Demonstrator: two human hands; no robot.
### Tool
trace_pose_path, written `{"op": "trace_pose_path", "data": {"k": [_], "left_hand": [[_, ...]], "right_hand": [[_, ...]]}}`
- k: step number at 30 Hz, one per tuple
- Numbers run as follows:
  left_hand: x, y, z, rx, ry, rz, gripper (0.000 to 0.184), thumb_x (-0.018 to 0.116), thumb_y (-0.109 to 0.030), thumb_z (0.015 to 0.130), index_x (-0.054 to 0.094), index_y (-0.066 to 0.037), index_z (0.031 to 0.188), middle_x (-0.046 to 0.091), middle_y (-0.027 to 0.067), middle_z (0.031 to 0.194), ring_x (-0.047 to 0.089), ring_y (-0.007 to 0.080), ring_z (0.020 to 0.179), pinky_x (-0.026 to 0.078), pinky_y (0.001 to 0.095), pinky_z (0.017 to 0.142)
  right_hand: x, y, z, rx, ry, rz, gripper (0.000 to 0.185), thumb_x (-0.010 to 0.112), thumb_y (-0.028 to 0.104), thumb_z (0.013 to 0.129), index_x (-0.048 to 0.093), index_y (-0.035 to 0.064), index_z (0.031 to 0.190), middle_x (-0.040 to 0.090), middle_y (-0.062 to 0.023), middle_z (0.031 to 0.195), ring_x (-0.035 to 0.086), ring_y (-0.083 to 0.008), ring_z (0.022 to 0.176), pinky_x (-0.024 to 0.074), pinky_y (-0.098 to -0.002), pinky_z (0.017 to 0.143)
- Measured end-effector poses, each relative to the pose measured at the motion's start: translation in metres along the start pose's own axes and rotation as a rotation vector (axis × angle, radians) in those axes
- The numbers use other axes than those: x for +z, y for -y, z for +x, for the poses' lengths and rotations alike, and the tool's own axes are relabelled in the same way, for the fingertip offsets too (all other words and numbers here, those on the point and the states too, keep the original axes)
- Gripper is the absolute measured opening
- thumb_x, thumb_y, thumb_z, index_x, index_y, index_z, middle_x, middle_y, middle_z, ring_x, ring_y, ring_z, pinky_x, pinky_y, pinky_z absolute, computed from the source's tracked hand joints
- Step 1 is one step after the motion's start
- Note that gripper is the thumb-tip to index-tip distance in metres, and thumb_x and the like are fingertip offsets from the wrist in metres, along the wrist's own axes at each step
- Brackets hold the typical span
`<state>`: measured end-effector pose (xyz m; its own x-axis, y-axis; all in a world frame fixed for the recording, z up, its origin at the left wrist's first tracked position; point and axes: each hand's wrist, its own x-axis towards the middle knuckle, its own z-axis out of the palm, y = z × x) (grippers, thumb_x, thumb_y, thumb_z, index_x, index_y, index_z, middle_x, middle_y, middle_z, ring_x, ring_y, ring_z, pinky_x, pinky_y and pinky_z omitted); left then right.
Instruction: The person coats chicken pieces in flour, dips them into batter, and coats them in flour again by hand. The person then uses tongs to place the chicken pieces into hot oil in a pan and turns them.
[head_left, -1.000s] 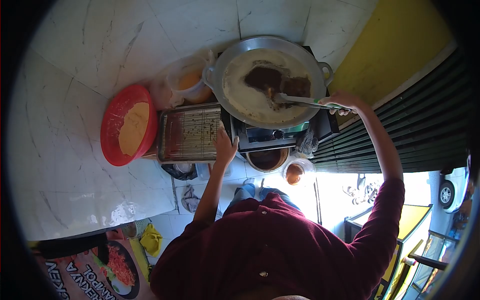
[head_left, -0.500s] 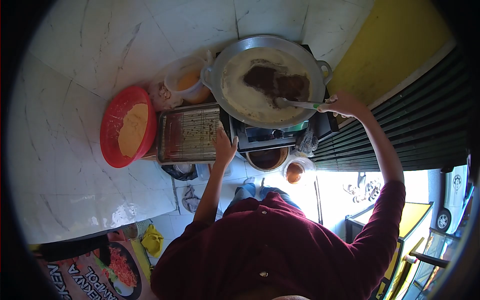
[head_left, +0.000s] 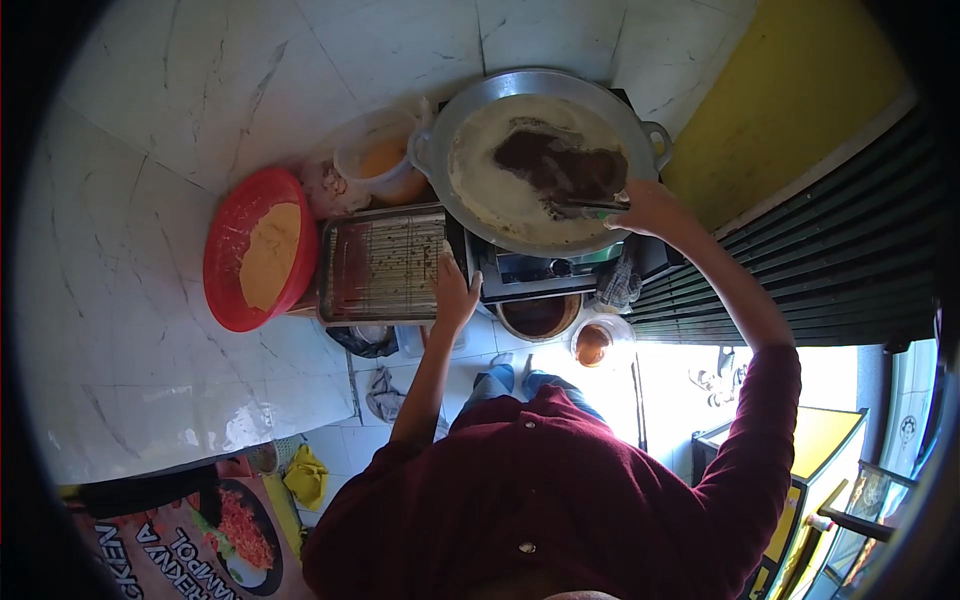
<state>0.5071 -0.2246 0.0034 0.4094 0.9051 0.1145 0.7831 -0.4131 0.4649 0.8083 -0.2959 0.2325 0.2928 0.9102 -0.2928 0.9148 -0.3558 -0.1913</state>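
Observation:
A wide metal wok (head_left: 480, 205) of foaming oil stands on the stove (head_left: 520, 287). Above its right side, my right hand (head_left: 645, 210) is closed on metal tongs (head_left: 590, 207), whose tips reach the dark, foam-free part of the oil. To the left of the stove sits a rectangular tray (head_left: 385, 265) with a wire rack in it. My left hand (head_left: 455, 293) rests at the tray's right edge, fingers along the rim and the thumb apart; whether it grips the edge is unclear.
A red bowl (head_left: 215, 255) of flour-like powder stands left of the tray. Behind the tray are a clear tub (head_left: 350, 160) and a plastic bag (head_left: 330, 190). A dark pot (head_left: 540, 318) and a container of brown liquid (head_left: 592, 345) are below the stove. Green slatted shutter (head_left: 800, 290) at right.
My right hand has moved left, in over the wok with the tongs, which look shorter from here. The food seen at their tips earlier no longer shows. My left hand has stayed at the tray.

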Motion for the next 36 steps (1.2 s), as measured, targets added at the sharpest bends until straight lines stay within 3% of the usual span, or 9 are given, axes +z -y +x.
{"op": "trace_pose_path", "data": {"k": [2, 5, 12, 15, 17, 18, 20, 24, 36], "left_hand": [[0.002, 0.001, 0.001, 0.006, -0.014, 0.004, 0.066, 0.053, -0.032, 0.081, 0.025, 0.011, 0.125, 0.029, 0.0277, 0.128, 0.030, 0.0388, 0.120, 0.019, 0.0598, 0.096], [0.000, 0.001, 0.001, 0.005, -0.006, 0.012, 0.067, 0.053, -0.031, 0.081, 0.024, 0.011, 0.125, 0.029, 0.0276, 0.129, 0.030, 0.0388, 0.120, 0.020, 0.0600, 0.096], [-0.002, -0.002, 0.000, -0.006, 0.015, -0.015, 0.067, 0.052, -0.031, 0.082, 0.024, 0.011, 0.126, 0.028, 0.0277, 0.129, 0.028, 0.0387, 0.121, 0.019, 0.0600, 0.096], [-0.002, -0.002, 0.000, -0.015, 0.031, -0.004, 0.067, 0.051, -0.032, 0.083, 0.023, 0.011, 0.126, 0.027, 0.0280, 0.130, 0.027, 0.0387, 0.122, 0.019, 0.0598, 0.096], [-0.003, -0.002, 0.001, -0.020, 0.037, -0.001, 0.067, 0.051, -0.032, 0.083, 0.023, 0.011, 0.126, 0.027, 0.0281, 0.130, 0.027, 0.0387, 0.122, 0.019, 0.0597, 0.096], [-0.003, -0.002, 0.000, -0.016, 0.038, -0.001, 0.067, 0.051, -0.032, 0.083, 0.023, 0.011, 0.126, 0.026, 0.0281, 0.130, 0.027, 0.0386, 0.123, 0.018, 0.0596, 0.096], [-0.003, -0.003, 0.000, -0.012, 0.039, 0.000, 0.067, 0.051, -0.032, 0.083, 0.023, 0.011, 0.126, 0.026, 0.0280, 0.130, 0.026, 0.0386, 0.123, 0.018, 0.0595, 0.097], [-0.002, -0.002, 0.000, -0.029, 0.041, -0.001, 0.067, 0.051, -0.032, 0.083, 0.023, 0.011, 0.126, 0.026, 0.0274, 0.131, 0.027, 0.0380, 0.123, 0.018, 0.0591, 0.097], [0.000, 0.000, 0.001, -0.008, 0.013, 0.003, 0.065, 0.051, -0.032, 0.082, 0.026, 0.010, 0.124, 0.029, 0.0267, 0.128, 0.029, 0.0378, 0.121, 0.019, 0.0595, 0.096]], "right_hand": [[0.007, -0.007, -0.006, -0.056, -0.166, -0.018, 0.049, 0.070, 0.036, 0.060, 0.059, -0.0006, 0.092, 0.060, -0.0185, 0.088, 0.059, -0.0304, 0.086, 0.0461, -0.0371, 0.077], [0.001, -0.010, -0.015, -0.004, -0.056, 0.059, 0.048, 0.069, 0.035, 0.062, 0.060, -0.0018, 0.091, 0.061, -0.0188, 0.086, 0.059, -0.0306, 0.085, 0.0462, -0.0366, 0.077], [0.000, -0.026, -0.043, 0.038, -0.120, 0.147, 0.050, 0.068, 0.037, 0.065, 0.061, -0.0010, 0.097, 0.061, -0.0192, 0.082, 0.061, -0.0288, 0.082, 0.0468, -0.0359, 0.076], [-0.003, -0.032, -0.047, 0.049, -0.142, 0.239, 0.049, 0.069, 0.039, 0.065, 0.063, -0.0003, 0.094, 0.061, -0.0153, 0.071, 0.060, -0.0258, 0.070, 0.0469, -0.0349, 0.070], [-0.014, -0.034, -0.046, 0.072, 0.033, 0.280, 0.047, 0.069, 0.041, 0.067, 0.065, -0.0007, 0.089, 0.057, -0.0087, 0.058, 0.054, -0.0171, 0.049, 0.0439, -0.0298, 0.050], [-0.013, -0.039, -0.044, 0.073, 0.033, 0.281, 0.047, 0.069, 0.041, 0.067, 0.065, -0.0007, 0.089, 0.057, -0.0087, 0.058, 0.054, -0.0171, 0.049, 0.0439, -0.0298, 0.050], [-0.007, -0.055, -0.040, 0.087, 0.161, 0.653, 0.045, 0.067, 0.043, 0.071, 0.066, -0.0002, 0.083, 0.052, -0.0043, 0.052, 0.041, -0.0093, 0.036, 0.0314, -0.0233, 0.035], [-0.006, -0.063, -0.036, 0.143, 0.215, 0.703, 0.045, 0.066, 0.044, 0.072, 0.066, 0.0001, 0.083, 0.052, -0.0048, 0.053, 0.038, -0.0061, 0.033, 0.0251, -0.0190, 0.030], [-0.028, -0.087, -0.037, 0.319, 0.380, 0.742, 0.051, 0.061, 0.046, 0.074, 0.061, -0.0035, 0.084, 0.057, -0.0128, 0.061, 0.044, -0.0068, 0.037, 0.0327, -0.0191, 0.030]]}}
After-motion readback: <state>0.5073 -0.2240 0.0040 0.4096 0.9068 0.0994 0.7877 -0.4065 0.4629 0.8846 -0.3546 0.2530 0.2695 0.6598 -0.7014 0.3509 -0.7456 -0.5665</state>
